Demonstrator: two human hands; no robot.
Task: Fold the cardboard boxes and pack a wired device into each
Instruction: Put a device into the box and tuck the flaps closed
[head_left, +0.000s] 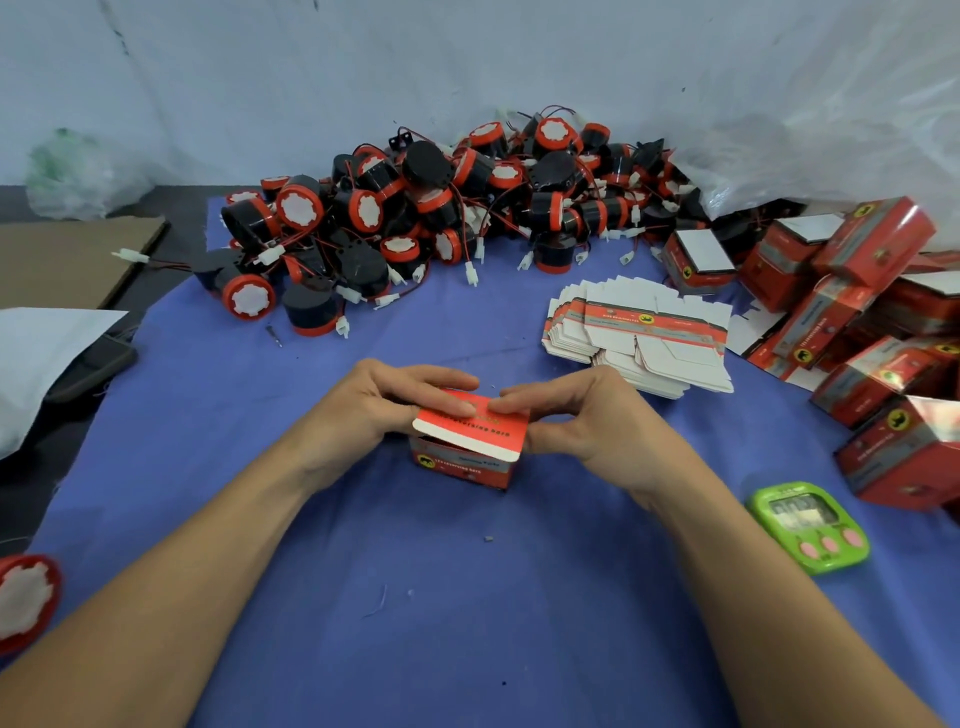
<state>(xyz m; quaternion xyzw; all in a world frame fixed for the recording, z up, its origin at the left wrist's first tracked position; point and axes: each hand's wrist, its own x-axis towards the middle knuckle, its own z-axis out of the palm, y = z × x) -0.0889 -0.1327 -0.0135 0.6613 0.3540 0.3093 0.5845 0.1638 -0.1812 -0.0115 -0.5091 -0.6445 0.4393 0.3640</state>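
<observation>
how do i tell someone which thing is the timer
On the blue cloth, look right, to the heap of red boxes. Just below the heap, nearer the person, lies the timer: flat, lime green, with a small screen and three pink buttons, unlike the red cartons beside it.

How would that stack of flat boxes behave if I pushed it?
The stack is already fanned, so it would probably slide apart rather than move as one. Its card looks thin, so it is likely light and bendy.
</observation>
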